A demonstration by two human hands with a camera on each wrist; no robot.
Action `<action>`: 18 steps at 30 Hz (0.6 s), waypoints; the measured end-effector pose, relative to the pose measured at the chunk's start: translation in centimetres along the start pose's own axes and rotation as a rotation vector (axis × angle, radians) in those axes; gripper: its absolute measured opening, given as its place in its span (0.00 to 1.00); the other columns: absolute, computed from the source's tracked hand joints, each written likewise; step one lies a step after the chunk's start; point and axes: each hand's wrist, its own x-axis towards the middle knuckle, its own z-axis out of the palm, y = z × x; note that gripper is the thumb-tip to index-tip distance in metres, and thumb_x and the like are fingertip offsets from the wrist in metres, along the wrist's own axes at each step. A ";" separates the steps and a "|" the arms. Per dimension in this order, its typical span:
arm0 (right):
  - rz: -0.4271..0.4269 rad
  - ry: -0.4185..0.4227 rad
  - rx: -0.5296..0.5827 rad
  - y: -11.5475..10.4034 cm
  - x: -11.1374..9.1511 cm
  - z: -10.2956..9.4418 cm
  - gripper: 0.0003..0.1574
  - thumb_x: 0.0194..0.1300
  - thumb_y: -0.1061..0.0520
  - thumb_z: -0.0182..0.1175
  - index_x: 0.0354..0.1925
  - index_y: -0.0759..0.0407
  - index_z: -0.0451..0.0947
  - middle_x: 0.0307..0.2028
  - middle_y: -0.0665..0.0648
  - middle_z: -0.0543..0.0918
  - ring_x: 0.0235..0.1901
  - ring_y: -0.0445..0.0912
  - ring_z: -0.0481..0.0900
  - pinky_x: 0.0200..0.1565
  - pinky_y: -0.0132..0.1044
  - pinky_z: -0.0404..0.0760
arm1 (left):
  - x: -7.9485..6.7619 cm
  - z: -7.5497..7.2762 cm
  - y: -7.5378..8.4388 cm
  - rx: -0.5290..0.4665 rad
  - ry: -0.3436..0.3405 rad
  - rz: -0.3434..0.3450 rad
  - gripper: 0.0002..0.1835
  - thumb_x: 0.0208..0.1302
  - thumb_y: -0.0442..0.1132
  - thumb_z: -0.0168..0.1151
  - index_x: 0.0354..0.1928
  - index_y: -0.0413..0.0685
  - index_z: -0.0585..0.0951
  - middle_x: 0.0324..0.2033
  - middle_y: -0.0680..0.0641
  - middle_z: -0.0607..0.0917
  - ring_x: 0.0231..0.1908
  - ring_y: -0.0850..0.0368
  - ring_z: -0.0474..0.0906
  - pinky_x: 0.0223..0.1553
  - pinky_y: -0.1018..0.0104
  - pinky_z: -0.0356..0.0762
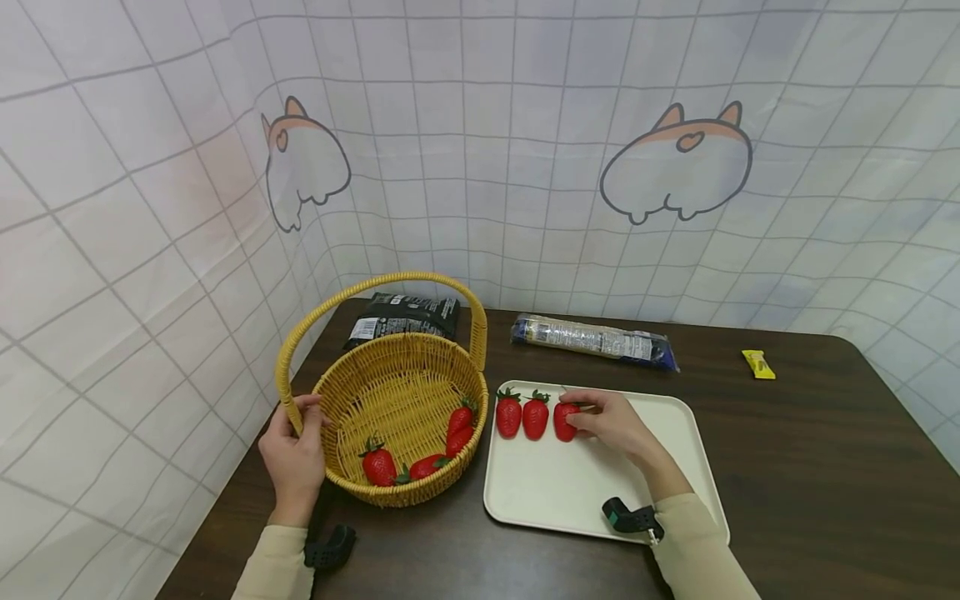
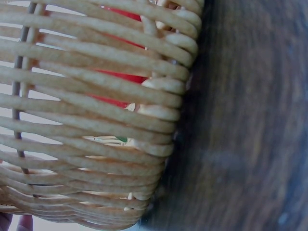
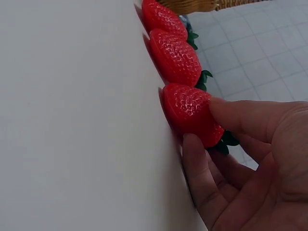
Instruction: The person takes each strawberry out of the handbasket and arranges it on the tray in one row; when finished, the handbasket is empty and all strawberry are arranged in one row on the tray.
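While the left hand (image 1: 295,458) grips the basket (image 1: 397,493) by the left foot of its handle, fingers curled, the head view shows the right hand (image 1: 611,421) pinching a strawberry (image 1: 564,423) at the far part of the tray (image 1: 570,496). Two strawberries (image 1: 508,418) lie in a row to its left; others lie inside the basket, along its near and right sides. Farther back on the table (image 1: 817,467) are a black bag (image 1: 408,317), a long packet (image 1: 596,340) and a yellow packet (image 1: 759,364).

In the left wrist view, basket weave shows red through its gaps; fingertips (image 2: 25,223) peek in at lower left, their hold hidden there.

In the right wrist view, thumb and fingers narrow round the strawberry near its leaves, low against the tray.
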 end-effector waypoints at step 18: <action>0.003 -0.020 -0.001 0.0 -0.2 0.4 0.22 0.61 0.64 0.64 0.55 0.61 0.79 0.46 0.64 0.84 0.37 0.47 0.83 0.33 0.37 0.79 | 0.0 0.0 0.0 0.006 0.000 0.007 0.06 0.66 0.24 0.56 0.39 0.26 0.81 0.21 0.39 0.80 0.20 0.71 0.73 0.16 0.74 0.60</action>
